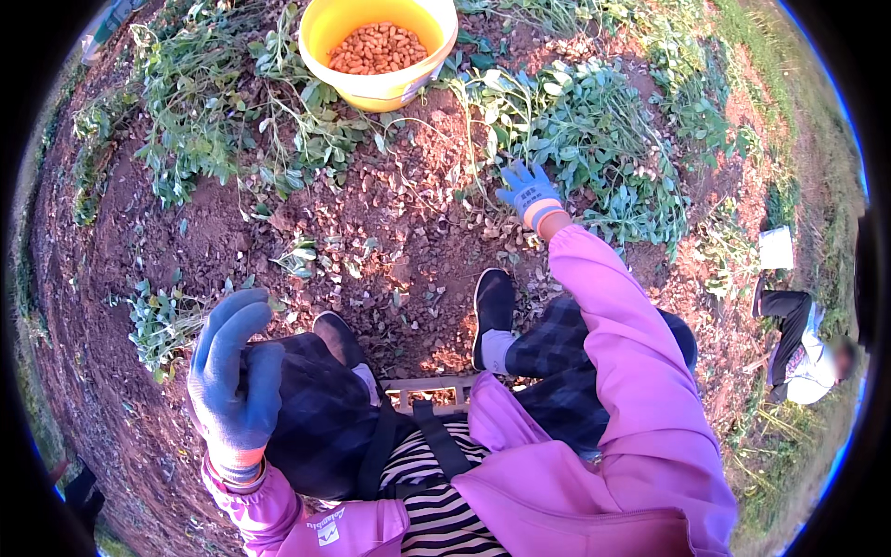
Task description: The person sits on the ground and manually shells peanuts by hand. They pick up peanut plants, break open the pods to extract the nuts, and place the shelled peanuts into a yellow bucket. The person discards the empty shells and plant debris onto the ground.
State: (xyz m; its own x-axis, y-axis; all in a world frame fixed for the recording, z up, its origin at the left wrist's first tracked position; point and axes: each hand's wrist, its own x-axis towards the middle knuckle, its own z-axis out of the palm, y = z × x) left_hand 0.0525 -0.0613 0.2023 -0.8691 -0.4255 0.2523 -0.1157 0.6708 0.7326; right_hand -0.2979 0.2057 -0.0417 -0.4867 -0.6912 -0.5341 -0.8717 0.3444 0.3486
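My left hand, in a blue-grey coated work glove, is raised beside my knee with its fingers curled and apart; nothing shows in it. My right hand, in a matching glove with an orange cuff, reaches out with fingers spread at the near left edge of a heap of uprooted leafy peanut plants. It appears to hold nothing; whether it touches the stems I cannot tell. Beyond it stands a yellow bucket, with peanuts in their shells inside.
More pulled plants lie to the left of the bucket. A small bunch is near my left hand. Reddish soil with dry leaves spreads before my shoes. At the far right another person sits near a white container.
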